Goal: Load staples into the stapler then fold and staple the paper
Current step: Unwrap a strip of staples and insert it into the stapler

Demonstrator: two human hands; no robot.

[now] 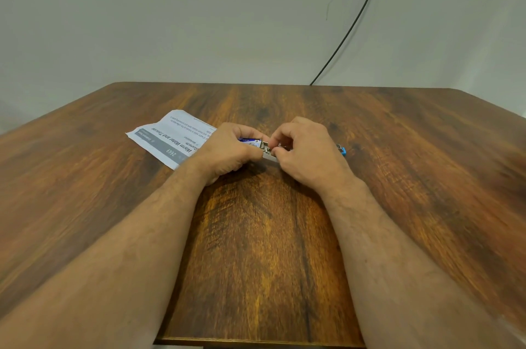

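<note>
Hands meet at the middle of the frame over a brown wooden table (256, 235). The left hand (227, 152) is curled, thumb and fingers closed round a small box (252, 141) with a blue and white top, which it holds just above the wood. The right hand (306, 149) is curled too, its fingertips pinching at something small and metallic at the box's open end; it looks like staples (267, 147), though the piece is too small and too covered to be sure. A pale grey edge shows under the fingers where the two hands come together.

Just right of the right hand, a blue and grey end of the stapler (341, 149) pokes out from behind the knuckles; the rest of it is hidden, so how it lies cannot be told.

Left of centre, a printed paper (170, 135) lies flat on the table, its near corner tucked under the left hand and wrist.

In the upper right of the frame a black cable (355, 21) runs down a pale wall (170, 21) to the table's far edge.
</note>
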